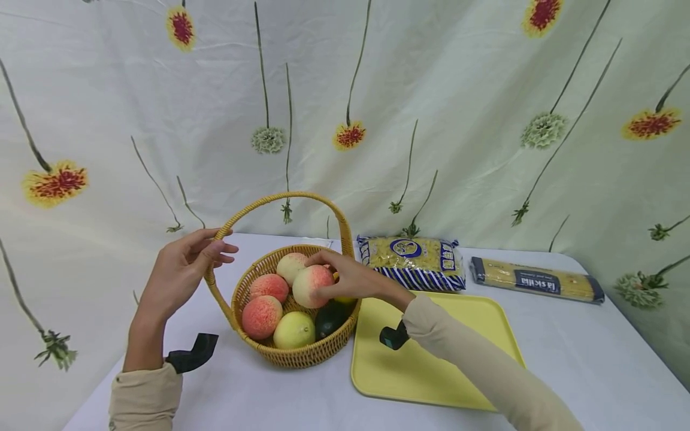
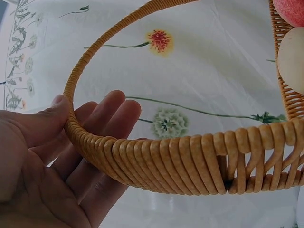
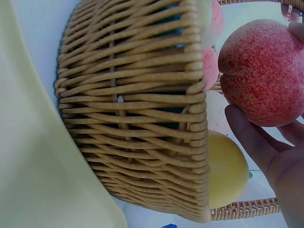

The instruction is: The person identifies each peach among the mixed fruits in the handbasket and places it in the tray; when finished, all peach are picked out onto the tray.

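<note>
My left hand [image 1: 180, 272] holds the handle [image 1: 280, 196] of a round wicker basket [image 1: 302, 359]; in the left wrist view the thumb [image 2: 50, 116] and fingers lie on opposite sides of the handle. Above the basket's right side, my right hand [image 1: 356, 275] grips a pink and cream peach [image 1: 311, 287] between thumb and fingers. In the right wrist view that peach [image 3: 263, 71] hangs beside the rim. Inside the basket lie several more peaches [image 1: 262, 316], a pale yellow-green round fruit [image 1: 294, 330] and a dark green fruit [image 1: 330, 320]. A yellow fruit [image 3: 228, 171] is partly hidden by the rim.
A yellow tray [image 1: 431, 365] lies right of the basket, under my right forearm. Behind it sits a bag of pasta [image 1: 409, 257], and a long pack of spaghetti [image 1: 539, 281] lies farther right. A flower-patterned cloth [image 1: 458, 90] hangs behind the white table.
</note>
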Tool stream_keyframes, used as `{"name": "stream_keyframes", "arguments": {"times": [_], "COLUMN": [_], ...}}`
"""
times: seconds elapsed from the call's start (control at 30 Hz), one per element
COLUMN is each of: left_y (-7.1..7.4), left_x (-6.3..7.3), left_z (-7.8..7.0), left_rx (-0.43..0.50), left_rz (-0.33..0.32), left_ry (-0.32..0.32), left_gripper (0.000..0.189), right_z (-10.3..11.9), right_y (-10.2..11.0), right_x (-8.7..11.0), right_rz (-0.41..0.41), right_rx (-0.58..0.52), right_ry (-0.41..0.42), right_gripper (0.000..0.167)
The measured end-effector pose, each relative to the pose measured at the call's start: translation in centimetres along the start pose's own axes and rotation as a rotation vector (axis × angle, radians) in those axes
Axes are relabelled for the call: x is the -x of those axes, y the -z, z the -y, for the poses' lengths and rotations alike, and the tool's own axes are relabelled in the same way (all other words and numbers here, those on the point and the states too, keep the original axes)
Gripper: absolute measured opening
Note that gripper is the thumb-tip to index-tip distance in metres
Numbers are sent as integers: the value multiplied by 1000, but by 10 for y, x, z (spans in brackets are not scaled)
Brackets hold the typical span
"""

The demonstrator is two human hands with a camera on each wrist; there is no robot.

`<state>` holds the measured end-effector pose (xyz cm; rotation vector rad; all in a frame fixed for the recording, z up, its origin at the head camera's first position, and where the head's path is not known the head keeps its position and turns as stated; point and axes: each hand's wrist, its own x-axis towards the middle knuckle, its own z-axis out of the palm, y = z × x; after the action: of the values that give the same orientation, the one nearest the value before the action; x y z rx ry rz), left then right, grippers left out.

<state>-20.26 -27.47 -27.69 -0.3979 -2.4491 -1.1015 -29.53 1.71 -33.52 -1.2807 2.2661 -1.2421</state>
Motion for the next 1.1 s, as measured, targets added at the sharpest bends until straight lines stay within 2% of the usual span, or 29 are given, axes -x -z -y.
{"name": "stream_keyframes", "arguments": {"times": [0.3,0.8,1.1], "left_y": [-1,-1,-1], "left_x": [0,-2,0], "left_z": [2,2,0], "left_rx": [23,12,16], "left_rz": [0,3,-4], "left_ry": [-11,-11,-9], "left_gripper": [32,32,32], "right_z": [1,2,4], "right_y": [-4,-14,-15], "right_x": [12,32,41], "right_rz": [22,-22,-46], "right_rx": [-11,37,-41], "right_ry": [20,35,11], "right_gripper": [54,57,53]}}
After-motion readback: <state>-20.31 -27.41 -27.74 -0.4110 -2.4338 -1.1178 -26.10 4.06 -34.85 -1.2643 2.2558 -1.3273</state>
